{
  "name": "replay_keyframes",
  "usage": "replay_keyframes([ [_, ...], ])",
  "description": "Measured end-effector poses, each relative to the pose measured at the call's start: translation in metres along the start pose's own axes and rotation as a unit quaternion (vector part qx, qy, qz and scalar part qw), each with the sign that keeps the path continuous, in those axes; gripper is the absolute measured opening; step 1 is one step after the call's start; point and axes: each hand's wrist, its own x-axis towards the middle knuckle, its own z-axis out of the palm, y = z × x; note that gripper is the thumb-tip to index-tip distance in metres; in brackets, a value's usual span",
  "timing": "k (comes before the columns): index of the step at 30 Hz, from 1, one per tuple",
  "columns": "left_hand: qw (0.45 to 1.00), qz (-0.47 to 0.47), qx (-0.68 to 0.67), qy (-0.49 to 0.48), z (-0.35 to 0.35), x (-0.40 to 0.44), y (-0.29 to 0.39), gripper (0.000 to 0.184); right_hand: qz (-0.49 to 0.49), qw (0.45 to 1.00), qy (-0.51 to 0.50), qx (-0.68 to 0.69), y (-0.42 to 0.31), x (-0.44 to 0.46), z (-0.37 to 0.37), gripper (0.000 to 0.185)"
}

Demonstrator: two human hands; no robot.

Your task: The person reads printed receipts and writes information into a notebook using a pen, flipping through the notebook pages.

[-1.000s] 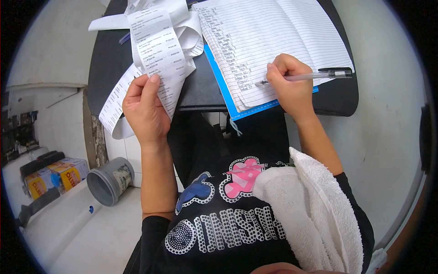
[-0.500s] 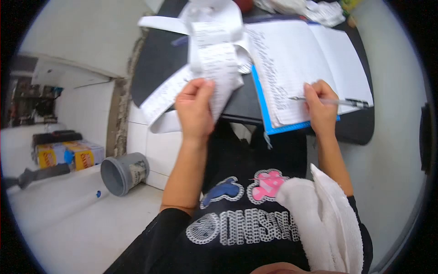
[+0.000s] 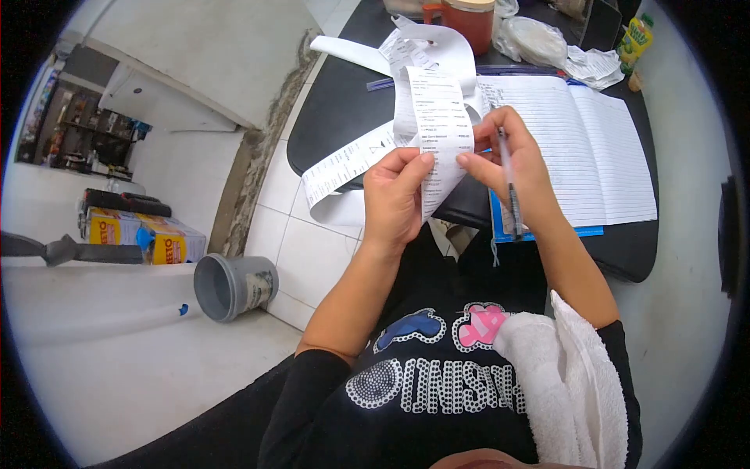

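Note:
A long printed receipt [image 3: 440, 109] hangs in curls over the front of the black table. My left hand [image 3: 393, 195] pinches its left edge between thumb and fingers. At the opposite edge, my right hand [image 3: 522, 168] has its thumb and fingertips on or close against the paper; I cannot tell how firmly. A pen [image 3: 511, 187] is tucked in the right hand, its rear end pointing down. The open lined notebook [image 3: 601, 156] lies behind the right hand, over a blue cover [image 3: 578, 231]. Handwriting on its left page is mostly hidden.
At the table's back stand a red mug [image 3: 469, 25], plastic bags [image 3: 531, 41], crumpled paper [image 3: 594, 67] and a yellow-green packet [image 3: 634, 39]. A grey bucket [image 3: 234, 288] lies on its side at the left, near boxes [image 3: 148, 234]. A white towel [image 3: 562, 375] hangs over my shoulder.
My right hand has left the notebook page and come over to the receipt, with the pen turned upright in it. My left hand still holds the receipt. The view has shifted left.

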Motion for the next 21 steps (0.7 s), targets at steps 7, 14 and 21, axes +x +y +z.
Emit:
replay_keyframes([
  [7, 1.000, 0.020, 0.012, -0.015, -0.010, -0.005, 0.006, 0.024, -0.015, 0.997, -0.003, -0.074, 0.001, 0.007, 0.007, 0.026],
  [14, 0.999, 0.041, 0.035, 0.004, -0.004, -0.008, 0.002, 0.012, -0.035, 0.998, 0.003, -0.058, 0.002, 0.005, 0.009, 0.026],
  [21, 0.997, 0.056, 0.054, 0.017, -0.002, -0.004, -0.003, 0.009, -0.056, 0.996, 0.011, -0.067, 0.004, 0.005, 0.006, 0.026],
])
